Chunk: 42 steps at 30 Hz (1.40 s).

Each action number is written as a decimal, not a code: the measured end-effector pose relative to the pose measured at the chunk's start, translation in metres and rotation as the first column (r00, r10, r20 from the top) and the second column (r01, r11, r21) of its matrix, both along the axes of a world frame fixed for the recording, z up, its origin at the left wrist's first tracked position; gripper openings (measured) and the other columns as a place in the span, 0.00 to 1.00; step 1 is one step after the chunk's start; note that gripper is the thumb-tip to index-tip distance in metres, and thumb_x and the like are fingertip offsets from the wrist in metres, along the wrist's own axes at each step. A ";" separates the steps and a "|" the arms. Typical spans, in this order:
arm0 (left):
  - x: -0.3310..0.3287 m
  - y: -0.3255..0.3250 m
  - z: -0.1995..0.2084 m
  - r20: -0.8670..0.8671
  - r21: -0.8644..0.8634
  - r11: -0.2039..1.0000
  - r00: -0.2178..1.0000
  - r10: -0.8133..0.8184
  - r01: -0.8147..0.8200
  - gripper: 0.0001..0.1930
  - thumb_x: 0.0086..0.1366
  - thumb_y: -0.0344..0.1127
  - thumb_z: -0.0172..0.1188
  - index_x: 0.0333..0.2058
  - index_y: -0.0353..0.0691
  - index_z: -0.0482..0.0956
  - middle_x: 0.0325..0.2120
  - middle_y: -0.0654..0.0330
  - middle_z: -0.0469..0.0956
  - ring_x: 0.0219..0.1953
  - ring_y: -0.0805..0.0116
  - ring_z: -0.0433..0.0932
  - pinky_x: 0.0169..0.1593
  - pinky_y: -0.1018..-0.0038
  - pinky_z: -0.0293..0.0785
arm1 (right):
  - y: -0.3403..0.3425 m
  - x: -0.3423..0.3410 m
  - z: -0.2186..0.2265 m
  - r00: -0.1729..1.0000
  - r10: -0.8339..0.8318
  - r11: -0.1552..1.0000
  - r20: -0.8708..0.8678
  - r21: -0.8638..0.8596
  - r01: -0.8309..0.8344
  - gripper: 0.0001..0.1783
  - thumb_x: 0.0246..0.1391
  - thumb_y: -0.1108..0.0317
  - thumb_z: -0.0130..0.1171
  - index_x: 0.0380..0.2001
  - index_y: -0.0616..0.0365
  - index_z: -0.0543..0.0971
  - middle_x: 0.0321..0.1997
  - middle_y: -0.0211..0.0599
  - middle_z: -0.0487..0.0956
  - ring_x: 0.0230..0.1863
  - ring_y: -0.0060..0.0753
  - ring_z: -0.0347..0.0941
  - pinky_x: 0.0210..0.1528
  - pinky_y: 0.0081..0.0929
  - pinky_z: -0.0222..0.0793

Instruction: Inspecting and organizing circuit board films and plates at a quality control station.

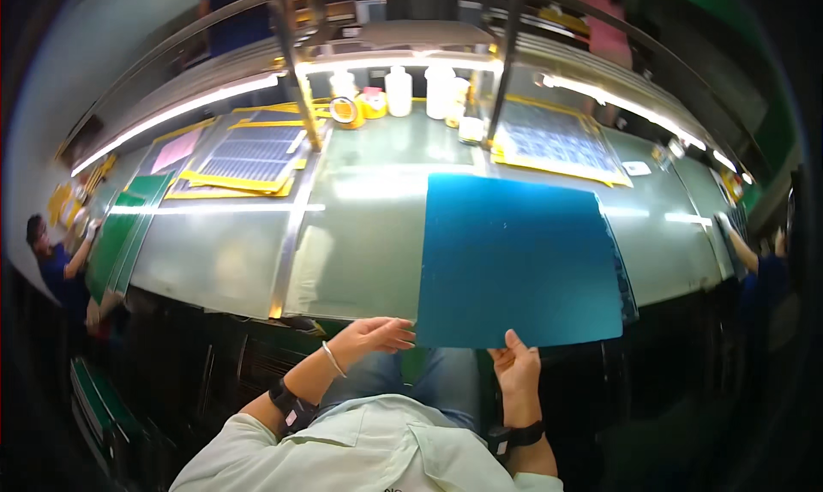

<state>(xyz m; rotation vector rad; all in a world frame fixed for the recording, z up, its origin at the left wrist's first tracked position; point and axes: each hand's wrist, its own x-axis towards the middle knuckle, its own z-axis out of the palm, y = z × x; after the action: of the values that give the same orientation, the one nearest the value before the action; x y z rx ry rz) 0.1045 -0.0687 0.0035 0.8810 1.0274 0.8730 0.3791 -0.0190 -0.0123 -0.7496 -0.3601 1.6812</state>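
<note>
A large blue rectangular sheet [521, 256] extends over the front edge of the glass-topped table, right of the middle. My right hand [517, 368] grips its near edge, the thumb on top and the fingers underneath. Along the sheet's right side the edge of a darker sheet [627, 286] shows from below. My left hand [373, 336], a bracelet on its wrist, is beside the blue sheet's near left corner with its fingers stretched out. Whether the fingertips touch that corner I cannot tell.
Yellow-edged panels [249, 153] lie at the back left, another patterned panel [553, 141] at the back right. White bottles [399, 92] and a tape roll [345, 112] stand between metal posts. Co-workers are at far left [64, 261] and far right [763, 265]; green sheets [129, 231] lie leftward.
</note>
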 end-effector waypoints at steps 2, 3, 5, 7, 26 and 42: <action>-0.006 -0.007 -0.008 0.031 -0.021 0.999 0.999 0.042 -0.042 0.20 0.67 0.45 0.48 0.51 0.37 0.70 0.42 0.60 0.76 0.44 0.72 0.75 0.48 0.75 0.70 | -0.003 -0.016 -0.008 0.997 0.082 0.997 0.007 -0.013 -0.082 0.07 0.53 0.78 0.51 0.37 0.62 0.73 0.34 0.38 0.76 0.34 0.35 0.75 0.39 0.35 0.76; -0.009 -0.011 -0.010 0.061 -0.052 0.997 0.997 0.055 -0.052 0.20 0.66 0.45 0.49 0.50 0.36 0.70 0.41 0.61 0.76 0.42 0.74 0.75 0.48 0.76 0.71 | -0.004 -0.024 -0.011 0.991 0.133 0.990 0.012 -0.037 -0.133 0.07 0.53 0.78 0.51 0.37 0.60 0.73 0.33 0.35 0.76 0.32 0.31 0.75 0.39 0.33 0.76; -0.013 -0.015 -0.005 0.073 -0.040 0.997 0.995 0.071 -0.069 0.18 0.65 0.42 0.51 0.48 0.36 0.71 0.39 0.64 0.75 0.40 0.77 0.74 0.46 0.77 0.71 | -0.005 -0.037 -0.013 0.988 0.152 0.986 0.025 -0.069 -0.150 0.07 0.54 0.79 0.50 0.36 0.61 0.75 0.34 0.36 0.77 0.34 0.33 0.76 0.40 0.35 0.77; -0.019 -0.023 -0.012 -0.037 0.004 0.988 0.987 0.155 -0.155 0.16 0.64 0.37 0.53 0.48 0.35 0.71 0.38 0.62 0.76 0.41 0.74 0.74 0.45 0.76 0.73 | -0.007 -0.051 -0.012 0.983 0.185 0.978 0.005 -0.094 -0.184 0.07 0.54 0.78 0.51 0.37 0.62 0.75 0.38 0.41 0.78 0.39 0.37 0.76 0.42 0.38 0.76; -0.119 -0.021 -0.050 -0.344 -0.069 0.850 0.812 0.471 -0.522 0.11 0.64 0.32 0.50 0.42 0.33 0.71 0.29 0.57 0.78 0.27 0.68 0.79 0.31 0.76 0.77 | 0.044 0.108 0.004 -0.199 -0.303 0.804 0.932 0.138 -0.579 0.29 0.33 0.66 0.70 0.40 0.61 0.69 0.60 0.51 0.62 0.62 0.54 0.56 0.61 0.40 0.54; -0.169 -0.009 -0.052 -0.552 -0.084 0.869 0.749 0.367 -0.487 0.10 0.65 0.33 0.49 0.41 0.35 0.70 0.26 0.59 0.76 0.19 0.73 0.75 0.22 0.80 0.75 | 0.039 0.118 -0.013 -0.201 -0.452 0.754 0.869 0.251 -0.607 0.33 0.38 0.52 0.67 0.44 0.60 0.70 0.59 0.47 0.65 0.61 0.51 0.58 0.61 0.41 0.56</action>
<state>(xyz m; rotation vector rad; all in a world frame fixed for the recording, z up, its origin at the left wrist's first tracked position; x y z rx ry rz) -0.0648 -0.0777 -0.0483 0.7053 1.8307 0.8919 0.4973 0.0199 -0.0248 -1.3985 -2.2031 0.3405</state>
